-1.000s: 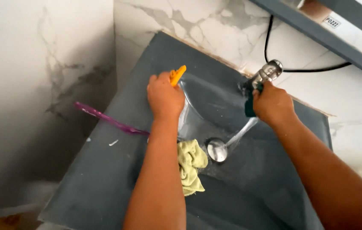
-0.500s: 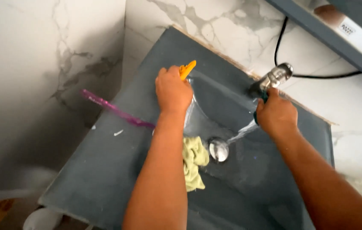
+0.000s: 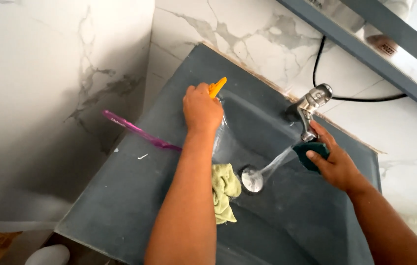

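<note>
Head view, looking down on a dark grey stone washbasin (image 3: 135, 196) set into a corner of white marble-veined wall tiles (image 3: 248, 44). My left hand (image 3: 201, 109) is clenched around an orange plastic-handled tool (image 3: 217, 87), whose tip juts out past my knuckles; what lies under the palm I cannot tell. The fist presses against the inner slope of the basin, a posture suited to scrubbing that wall.

My right hand (image 3: 333, 164) grasps a dark green scouring sponge (image 3: 309, 153), fingers curled over it and thumb on top, just below the spout of the chrome tap (image 3: 311, 105). Held there, the sponge meets the stream of running water (image 3: 275, 164), which slants down to the round metal drain (image 3: 251, 179).

A crumpled pale green cloth (image 3: 225, 191) lies in the bowl touching the drain's left edge, partly hidden by my left forearm. 1 purple plastic toothbrush (image 3: 137, 131) rests on the flat rim to the left, well clear of the wet bowl. A black cable (image 3: 351, 98) runs along the wall behind the tap, beneath a grey metal rail (image 3: 365, 54)
</note>
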